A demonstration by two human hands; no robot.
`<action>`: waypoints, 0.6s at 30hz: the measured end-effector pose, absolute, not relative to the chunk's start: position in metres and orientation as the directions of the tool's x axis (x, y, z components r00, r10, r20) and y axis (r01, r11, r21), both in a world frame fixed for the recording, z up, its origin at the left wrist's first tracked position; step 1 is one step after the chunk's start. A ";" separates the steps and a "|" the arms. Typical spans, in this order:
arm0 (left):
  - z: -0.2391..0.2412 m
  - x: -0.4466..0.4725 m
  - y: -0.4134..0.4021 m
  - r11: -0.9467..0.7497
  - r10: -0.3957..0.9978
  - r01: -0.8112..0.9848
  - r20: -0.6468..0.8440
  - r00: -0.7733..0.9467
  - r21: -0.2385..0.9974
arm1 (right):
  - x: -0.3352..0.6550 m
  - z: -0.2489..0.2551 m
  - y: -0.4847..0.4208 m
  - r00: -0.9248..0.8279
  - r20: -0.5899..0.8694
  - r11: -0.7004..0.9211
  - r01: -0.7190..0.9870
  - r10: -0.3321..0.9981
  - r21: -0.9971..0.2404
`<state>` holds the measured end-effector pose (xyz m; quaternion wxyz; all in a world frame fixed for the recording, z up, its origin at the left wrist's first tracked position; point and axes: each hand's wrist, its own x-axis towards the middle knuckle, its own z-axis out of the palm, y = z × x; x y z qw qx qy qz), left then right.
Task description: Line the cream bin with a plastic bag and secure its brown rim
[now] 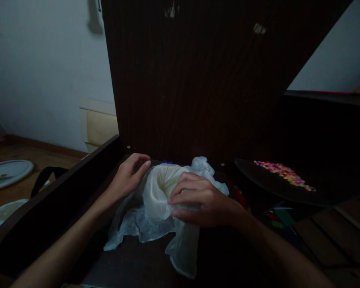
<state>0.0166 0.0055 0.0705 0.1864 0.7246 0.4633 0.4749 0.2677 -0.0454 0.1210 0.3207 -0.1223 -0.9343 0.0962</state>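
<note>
A translucent white plastic bag [156, 200] stands on the dark wooden surface, its mouth open and its upper edge folded outward around a round rim. Loose flaps of it hang toward me and spread at the back right. My right hand [199, 198] pinches the bag's right edge between thumb and bent fingers. At the bag's left side is my left hand [130, 174], fingers curved and thumb apart, with nothing visible in it. Whether its fingertips touch the plastic, I cannot tell.
A tall dark wooden panel [192, 88] rises behind the bag. A raised dark side board [63, 200] runs along the left. Pink and yellow beads [283, 174] lie on a dark shelf at right. On the floor at far left is a white oval dish [21, 168].
</note>
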 end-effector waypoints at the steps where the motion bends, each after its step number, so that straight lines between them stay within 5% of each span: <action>1: 0.074 0.017 0.000 -0.576 0.794 0.493 0.588 0.151 0.651 | 0.267 0.125 -0.039 -0.749 0.574 0.939 0.205 0.331 -0.275; 3: 0.082 0.018 -0.013 -0.723 0.678 0.456 0.660 0.325 0.519 | 0.263 0.131 -0.024 -0.789 0.461 0.911 0.310 0.406 -0.272; 6: 0.090 0.021 -0.031 -0.849 0.525 0.335 0.588 0.616 0.408 | 0.251 0.134 -0.001 -0.901 0.063 0.883 0.404 0.429 -0.240; 11: 0.083 0.028 -0.042 -0.874 0.480 0.367 0.455 0.750 0.318 | 0.221 0.113 0.026 -0.777 -0.432 0.720 0.609 0.458 -0.332; 15: 0.078 0.035 -0.042 -0.881 0.472 0.435 0.398 0.787 0.185 | 0.204 0.082 0.046 -0.684 -0.518 0.608 0.716 0.513 -0.343; 18: 0.080 0.038 -0.042 -0.884 0.465 0.448 0.356 0.811 0.134 | 0.200 0.064 0.057 -0.637 -0.352 0.507 0.765 0.685 -0.398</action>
